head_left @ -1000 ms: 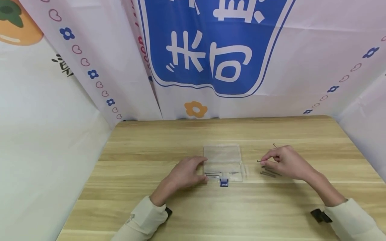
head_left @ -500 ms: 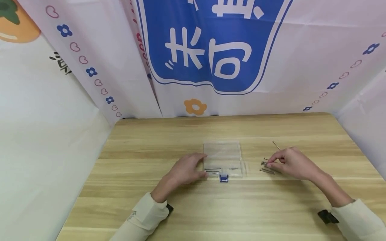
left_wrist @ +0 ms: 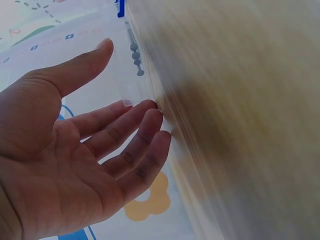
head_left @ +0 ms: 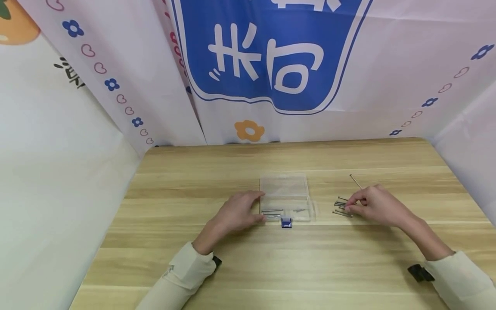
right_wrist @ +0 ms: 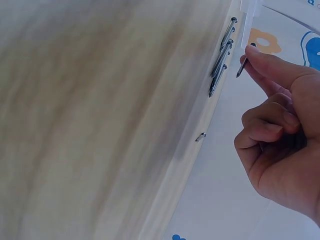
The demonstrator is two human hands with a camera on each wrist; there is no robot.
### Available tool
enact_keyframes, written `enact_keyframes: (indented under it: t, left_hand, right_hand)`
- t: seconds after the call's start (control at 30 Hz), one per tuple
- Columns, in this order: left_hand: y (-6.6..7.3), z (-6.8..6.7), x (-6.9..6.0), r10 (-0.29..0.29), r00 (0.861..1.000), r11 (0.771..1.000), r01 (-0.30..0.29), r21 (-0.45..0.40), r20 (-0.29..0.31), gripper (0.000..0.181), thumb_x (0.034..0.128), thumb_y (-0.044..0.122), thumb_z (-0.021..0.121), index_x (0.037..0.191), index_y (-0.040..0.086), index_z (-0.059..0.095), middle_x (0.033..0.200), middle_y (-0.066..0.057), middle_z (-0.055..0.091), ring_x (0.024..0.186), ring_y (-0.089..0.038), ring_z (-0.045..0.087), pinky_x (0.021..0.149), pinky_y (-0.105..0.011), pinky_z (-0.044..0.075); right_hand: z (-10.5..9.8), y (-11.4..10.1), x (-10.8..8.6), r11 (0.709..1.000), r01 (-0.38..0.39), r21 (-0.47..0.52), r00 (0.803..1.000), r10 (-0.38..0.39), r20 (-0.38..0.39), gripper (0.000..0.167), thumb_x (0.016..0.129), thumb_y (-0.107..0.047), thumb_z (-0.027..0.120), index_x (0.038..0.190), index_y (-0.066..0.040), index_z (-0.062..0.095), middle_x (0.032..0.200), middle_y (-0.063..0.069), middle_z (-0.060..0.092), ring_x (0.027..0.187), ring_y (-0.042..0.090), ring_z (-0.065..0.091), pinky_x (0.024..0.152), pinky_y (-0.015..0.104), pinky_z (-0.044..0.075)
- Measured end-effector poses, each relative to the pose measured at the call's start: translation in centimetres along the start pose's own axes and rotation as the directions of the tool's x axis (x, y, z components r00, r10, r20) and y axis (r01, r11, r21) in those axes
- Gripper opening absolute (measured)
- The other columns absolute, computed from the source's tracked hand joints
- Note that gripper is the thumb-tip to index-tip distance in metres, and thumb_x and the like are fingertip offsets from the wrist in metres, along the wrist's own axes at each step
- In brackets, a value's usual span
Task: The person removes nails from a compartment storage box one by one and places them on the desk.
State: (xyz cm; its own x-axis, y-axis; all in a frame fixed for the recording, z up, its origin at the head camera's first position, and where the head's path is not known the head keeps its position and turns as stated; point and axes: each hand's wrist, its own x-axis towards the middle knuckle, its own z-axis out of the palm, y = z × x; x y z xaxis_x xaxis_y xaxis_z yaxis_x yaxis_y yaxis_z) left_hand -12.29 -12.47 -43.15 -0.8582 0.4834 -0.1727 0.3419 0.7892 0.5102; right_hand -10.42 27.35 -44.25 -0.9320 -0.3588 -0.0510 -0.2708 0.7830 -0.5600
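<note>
A clear plastic box [head_left: 284, 186] with a blue latch [head_left: 286, 223] lies open on the table, several nails [head_left: 272, 214] in its front left compartment and small pieces in the right one. The left hand [head_left: 237, 212] rests at the box's left side, thumb and fingers spread; in the left wrist view the hand [left_wrist: 85, 150] has loosely bent fingers. To the right of the box, the right hand [head_left: 381, 206] is over a small pile of nails [head_left: 341, 212]. In the right wrist view its thumb and index finger pinch one nail [right_wrist: 242, 68], the other fingers curled, beside several loose nails [right_wrist: 220, 65].
A single nail [head_left: 355, 181] lies behind the right hand, apart from the pile. The wooden table [head_left: 248, 262] reaches back to a printed cloth [head_left: 221, 125] that hangs behind it and at the sides.
The right hand has shifted slightly right from its earlier place, and more of the nail behind it shows. The left hand stays by the box. The head view has tilted down a little.
</note>
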Motion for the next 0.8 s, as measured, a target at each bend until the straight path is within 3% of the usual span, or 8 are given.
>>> enact_keyframes:
  t: [0.23,0.53,0.7,0.8]
  left_hand:
    - [0.0,0.0,0.1,0.006,1.000,1.000,-0.006,0.002,-0.004,0.068,0.0923,0.027,0.087,0.151,0.004,0.060,0.152,-0.015,0.064,0.143,-0.035,0.060,0.122,-0.051,0.047]
    - [0.0,0.0,0.0,0.009,1.000,1.000,-0.009,-0.003,-0.003,0.069,0.0921,0.027,0.087,0.151,0.004,0.059,0.153,-0.016,0.063,0.143,-0.035,0.059,0.121,-0.051,0.047]
    - [0.0,0.1,-0.1,0.001,1.000,1.000,-0.001,-0.006,-0.007,0.070,0.0920,0.027,0.087,0.151,0.005,0.059,0.154,-0.016,0.063,0.144,-0.036,0.059,0.122,-0.051,0.046]
    - [0.0,0.0,-0.1,0.004,1.000,1.000,-0.004,-0.001,-0.011,0.069,0.0920,0.027,0.087,0.151,0.004,0.060,0.153,-0.016,0.063,0.143,-0.036,0.059,0.122,-0.052,0.047]
  right_hand:
    - [0.0,0.1,0.0,1.000,0.000,-0.011,1.000,0.000,-0.010,0.005,0.096,-0.020,0.082,0.092,-0.017,0.085,0.064,-0.013,0.066,0.050,-0.001,0.027,0.048,0.020,0.029]
    - [-0.2,0.1,-0.1,0.999,-0.024,-0.024,1.000,0.023,-0.014,0.004,0.095,-0.019,0.082,0.096,-0.017,0.086,0.053,-0.014,0.043,0.049,-0.001,0.027,0.048,0.020,0.029]
    - [-0.2,-0.6,0.5,1.000,0.003,-0.021,1.000,-0.004,-0.031,0.005,0.095,-0.023,0.083,0.097,-0.019,0.086,0.063,-0.013,0.062,0.051,-0.001,0.029,0.051,0.021,0.030]
    - [-0.1,-1.4,1.0,0.999,0.030,-0.024,0.998,-0.031,-0.055,0.005,0.095,-0.025,0.084,0.095,-0.021,0.085,0.064,-0.014,0.065,0.052,-0.001,0.028,0.052,0.021,0.030]
